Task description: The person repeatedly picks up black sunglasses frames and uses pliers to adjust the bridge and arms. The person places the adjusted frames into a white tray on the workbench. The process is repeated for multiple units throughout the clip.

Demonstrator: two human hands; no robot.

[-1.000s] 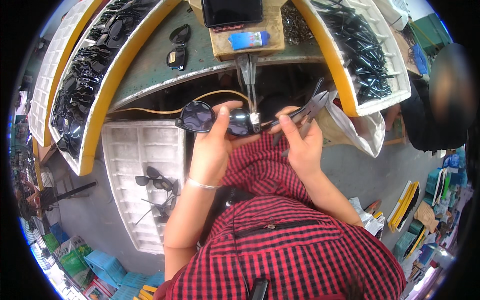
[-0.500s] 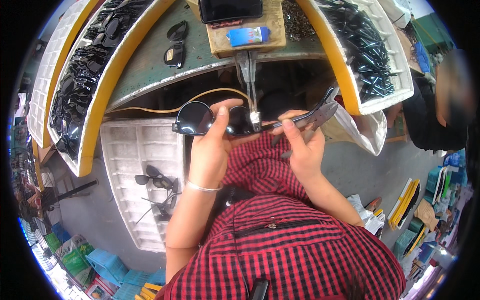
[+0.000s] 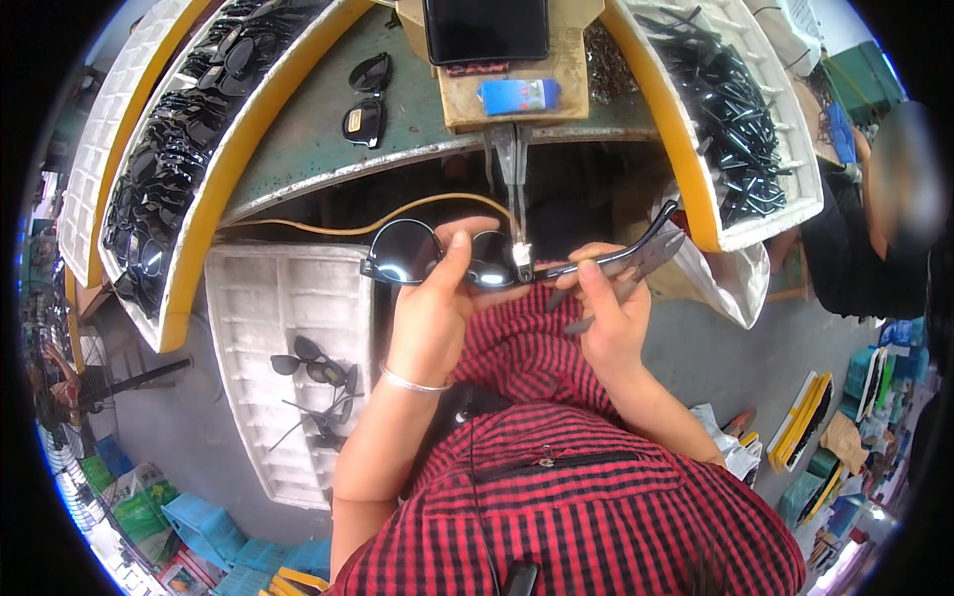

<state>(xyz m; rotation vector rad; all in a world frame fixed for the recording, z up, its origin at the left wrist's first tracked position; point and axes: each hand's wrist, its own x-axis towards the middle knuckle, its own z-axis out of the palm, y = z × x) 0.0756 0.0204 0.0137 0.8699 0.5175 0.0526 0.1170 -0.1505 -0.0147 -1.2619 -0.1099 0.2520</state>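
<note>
Now the left hand [image 3: 432, 318] pinches the sunglasses [image 3: 442, 256] by the lens front, fingers clamped, up over the lap below the bench [image 3: 298, 149]. Right hand [image 3: 611, 308] grips the temple arm [image 3: 616, 256], thumb pressed down. White tray [image 3: 258, 308] sits left.

A dark, blank rectangular screen [image 3: 486, 28] is being propped at the top centre of the bench on a tan block. Just below it, a small blue packet [image 3: 524, 96] is lying flat. Green printed bags [image 3: 134, 497] are being kept at the lower left floor.
</note>
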